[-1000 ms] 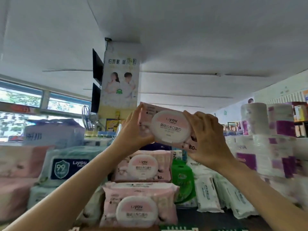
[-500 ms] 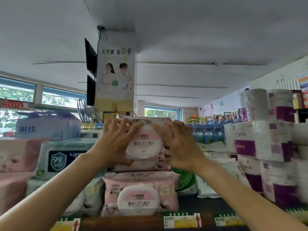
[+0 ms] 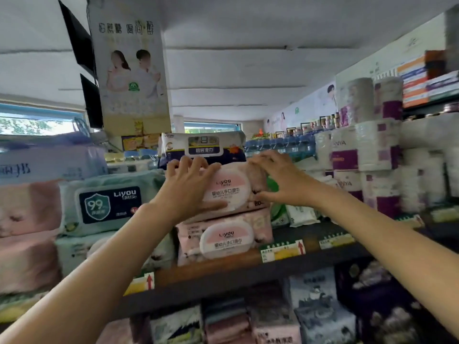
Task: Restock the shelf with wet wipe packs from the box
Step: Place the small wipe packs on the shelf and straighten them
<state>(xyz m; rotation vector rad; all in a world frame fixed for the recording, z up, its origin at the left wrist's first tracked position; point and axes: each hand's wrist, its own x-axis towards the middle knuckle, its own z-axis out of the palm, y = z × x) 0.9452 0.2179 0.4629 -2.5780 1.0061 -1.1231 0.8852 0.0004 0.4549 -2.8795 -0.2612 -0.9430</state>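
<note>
A pink wet wipe pack (image 3: 232,188) with a round white-and-pink lid lies on top of an identical pink pack (image 3: 226,240) on the upper shelf (image 3: 223,275). My left hand (image 3: 188,187) grips its left end, fingers curled over the top edge and thumb under the lid. At the right end my right hand (image 3: 275,178) holds it, fingers spread over the top and thumb at the lower corner. The box is out of view.
A blue-and-white wipe pack (image 3: 202,147) lies just behind, higher up. Teal Liyou packs (image 3: 109,202) and pink packs (image 3: 27,207) fill the left. Green and white packs (image 3: 298,214) and toilet paper rolls (image 3: 377,150) stand to the right. More packs (image 3: 310,309) sit on the shelf below.
Both hands brought the pink pack down from head height and set it onto the stack on the shelf. The view has tilted downward.
</note>
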